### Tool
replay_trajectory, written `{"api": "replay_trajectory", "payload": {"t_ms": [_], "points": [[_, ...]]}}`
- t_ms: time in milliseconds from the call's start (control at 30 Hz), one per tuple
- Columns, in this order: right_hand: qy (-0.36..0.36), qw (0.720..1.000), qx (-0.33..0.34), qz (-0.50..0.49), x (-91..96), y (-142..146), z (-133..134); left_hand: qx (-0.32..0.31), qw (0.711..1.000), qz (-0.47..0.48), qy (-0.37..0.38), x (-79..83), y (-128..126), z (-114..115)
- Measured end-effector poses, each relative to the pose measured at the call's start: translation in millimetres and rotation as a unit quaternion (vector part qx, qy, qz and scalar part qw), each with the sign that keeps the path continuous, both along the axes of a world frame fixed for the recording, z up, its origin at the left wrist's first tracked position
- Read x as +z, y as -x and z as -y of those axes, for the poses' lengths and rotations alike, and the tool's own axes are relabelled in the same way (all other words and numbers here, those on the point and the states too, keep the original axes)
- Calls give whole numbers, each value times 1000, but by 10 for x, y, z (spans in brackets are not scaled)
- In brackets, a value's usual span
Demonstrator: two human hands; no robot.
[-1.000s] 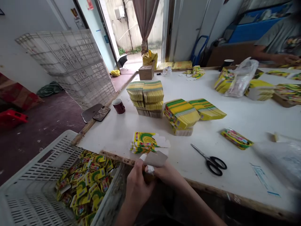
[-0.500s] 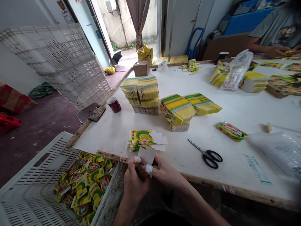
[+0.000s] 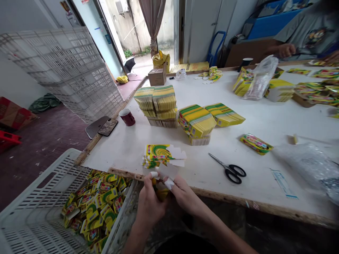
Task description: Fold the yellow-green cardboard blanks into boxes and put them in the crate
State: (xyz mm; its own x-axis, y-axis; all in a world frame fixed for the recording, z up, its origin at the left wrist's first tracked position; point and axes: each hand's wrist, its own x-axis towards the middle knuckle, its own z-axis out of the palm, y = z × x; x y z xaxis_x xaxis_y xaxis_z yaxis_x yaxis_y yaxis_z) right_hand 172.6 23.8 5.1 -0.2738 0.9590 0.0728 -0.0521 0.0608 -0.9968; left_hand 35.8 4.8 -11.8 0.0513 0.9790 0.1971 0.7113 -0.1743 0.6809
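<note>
Both my hands meet at the table's front edge around a small yellow carton (image 3: 162,194), its pale flap sticking up and a little blurred. My left hand (image 3: 150,204) is closed on the carton's left side. On the other side, my right hand (image 3: 186,195) pinches it near the flap. White tape wraps a finger or thumb on each hand. Just beyond them lies a small pile of flat yellow-green crayon cartons (image 3: 159,152) with white flaps. Below on the left, a white plastic crate (image 3: 76,155) holds many yellow cartons (image 3: 99,204).
Stacked flat cartons (image 3: 156,100) and fanned bundles (image 3: 197,121) stand mid-table. Black-handled scissors (image 3: 233,173) lie to the right, near a crayon packet (image 3: 255,143) and plastic bags (image 3: 304,165). A maroon mug (image 3: 127,117) and phone (image 3: 108,127) sit left. Another person (image 3: 304,38) works at far right.
The carton's flap has tilted and blurred between my hands, and more of its yellow side shows below. The view has shifted slightly. At far right, the other person's hands have moved apart.
</note>
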Motion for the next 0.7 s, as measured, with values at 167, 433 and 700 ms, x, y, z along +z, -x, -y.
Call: {"api": "replay_trajectory", "payload": {"t_ms": [167, 433, 700], "points": [[10, 999, 39, 5, -41, 1, -13, -38, 999, -3, 11, 0, 3, -1], [-166, 968, 102, 158, -111, -22, 1, -61, 998, 0, -19, -174, 46, -76], [-189, 957, 71, 206, -289, -128, -96, -5, 999, -41, 15, 60, 321, -41]]}}
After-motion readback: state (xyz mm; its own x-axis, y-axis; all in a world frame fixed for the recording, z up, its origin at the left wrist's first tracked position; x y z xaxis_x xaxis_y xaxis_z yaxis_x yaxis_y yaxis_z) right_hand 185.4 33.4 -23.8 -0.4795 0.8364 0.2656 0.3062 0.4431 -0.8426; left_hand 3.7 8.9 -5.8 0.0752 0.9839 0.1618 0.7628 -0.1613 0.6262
